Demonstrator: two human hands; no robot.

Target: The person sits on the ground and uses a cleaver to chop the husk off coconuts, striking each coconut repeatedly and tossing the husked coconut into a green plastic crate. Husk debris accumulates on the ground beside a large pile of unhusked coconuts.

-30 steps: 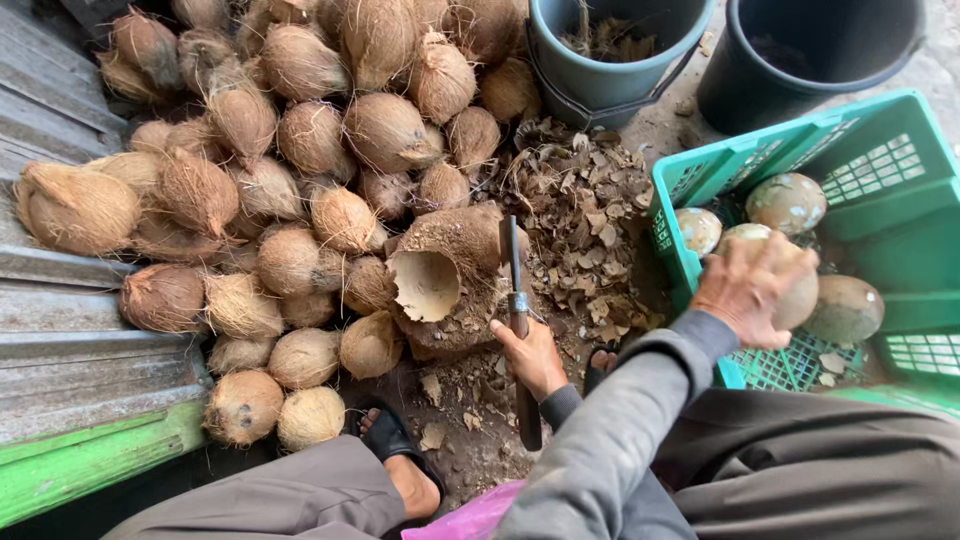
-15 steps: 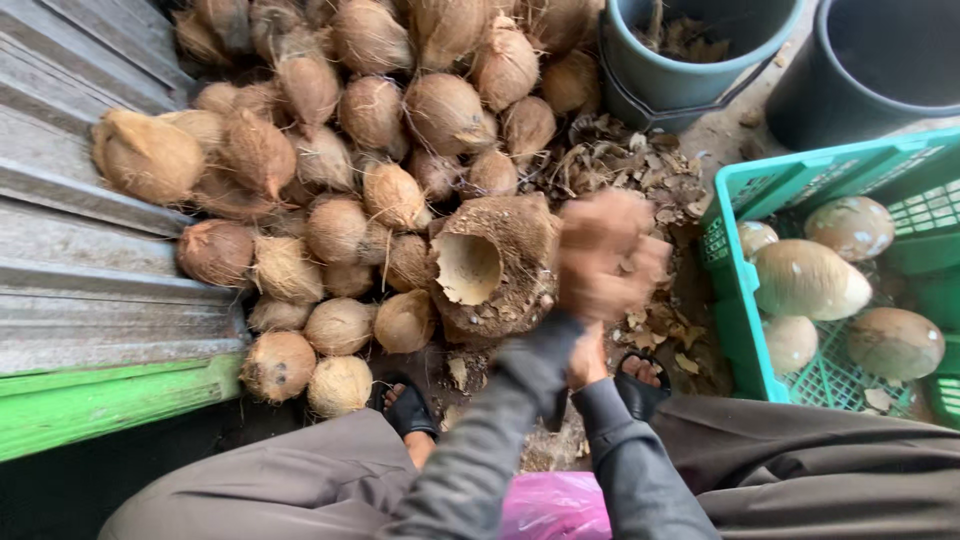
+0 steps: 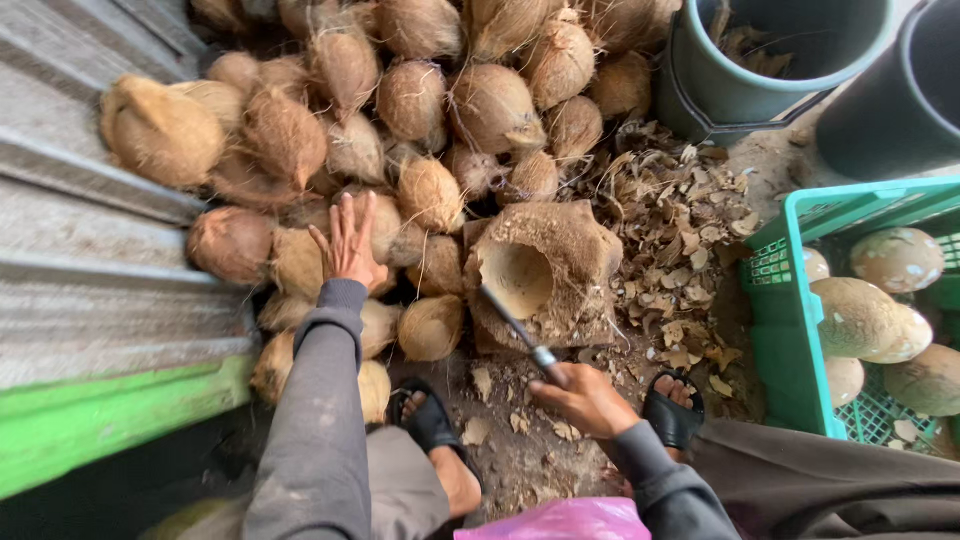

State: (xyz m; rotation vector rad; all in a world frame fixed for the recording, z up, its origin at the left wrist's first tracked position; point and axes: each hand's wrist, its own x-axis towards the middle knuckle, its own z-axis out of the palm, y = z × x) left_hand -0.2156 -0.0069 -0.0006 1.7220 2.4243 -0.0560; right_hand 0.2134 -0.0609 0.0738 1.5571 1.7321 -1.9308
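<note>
The left hand is spread open, fingers straight, over a husked coconut at the near edge of the pile; whether the palm already touches it cannot be told. The right hand is closed round the handle of a knife, whose blade points up toward the hollow of the block. The step in hand looks like picking the next nut from the pile, and the next move would call for the fingers to close round that coconut and lift it clear of its neighbours while the blade stays out of the way. Counted: one knife, one block, two dark buckets at the far right, one green crate at the right edge holding about six peeled nuts, two sandals, and roughly thirty coconuts in the pile, some hidden. Husk scraps lie between block and crate.
</note>
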